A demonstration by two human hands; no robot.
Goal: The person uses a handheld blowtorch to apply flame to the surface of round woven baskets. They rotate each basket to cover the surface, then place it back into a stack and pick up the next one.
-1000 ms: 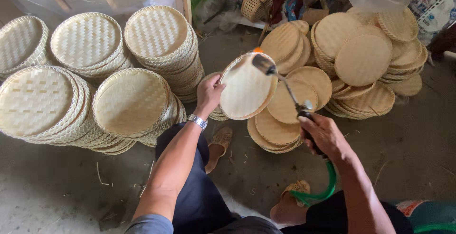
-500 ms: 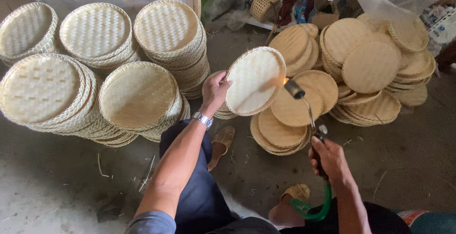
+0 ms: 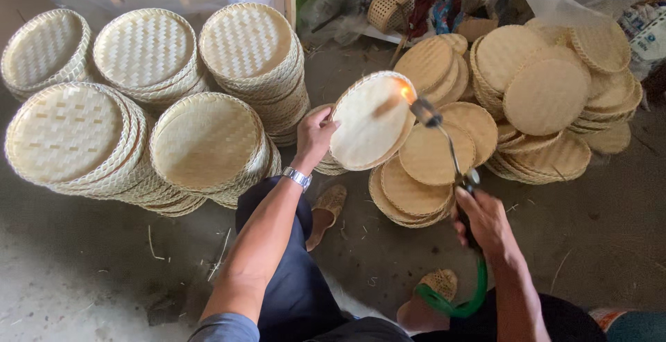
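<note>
My left hand grips the left rim of a round woven bamboo tray, held up on edge and blurred with motion. My right hand is closed on the handle of a gas torch with a thin metal wand. A small orange flame at the nozzle touches the tray's upper right rim. A green hose loops from the handle down past my wrist. A metal watch sits on my left wrist.
Stacks of finished woven trays stand at the left. Piles of flat woven discs lie at the right and under the torch. A small basket and clutter sit at the back. My sandalled feet rest on the concrete floor.
The held tray has dropped a little and keeps turning in my left hand. The torch nozzle has shifted from the tray's right side to its upper right rim.
</note>
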